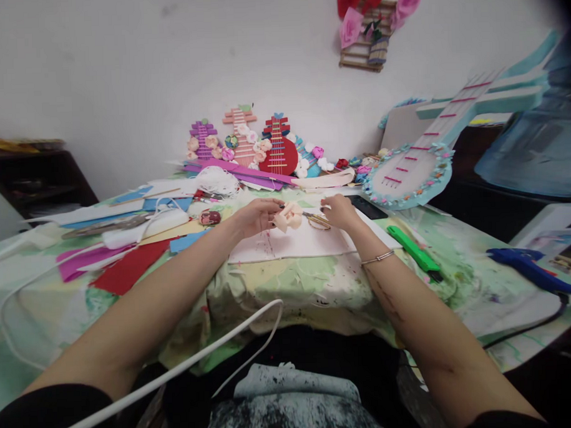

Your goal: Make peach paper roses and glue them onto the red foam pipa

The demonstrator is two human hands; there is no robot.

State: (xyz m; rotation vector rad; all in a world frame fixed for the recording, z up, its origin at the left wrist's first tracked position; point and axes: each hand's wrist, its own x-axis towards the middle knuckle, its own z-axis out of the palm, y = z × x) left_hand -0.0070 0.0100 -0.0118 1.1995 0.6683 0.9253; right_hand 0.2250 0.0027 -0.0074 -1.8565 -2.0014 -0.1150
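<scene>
Pinched in my left hand (261, 217) is a pale peach flower (289, 218), held above a white sheet (309, 241) near the middle of the table. A pair of small scissors (317, 221) with golden handles lies just right of the flower. My right hand (338, 211) is beside the scissor handles with its fingers curled together. Whether anything small is between those fingertips cannot be made out.
A green cutter (415, 253) and a blue glue gun (531, 268) lie to the right, behind them a large light-blue instrument model (408, 172). A black phone (367, 207) is beyond my right hand. Red felt (130, 268) lies left. A white cable (178, 372) crosses in front.
</scene>
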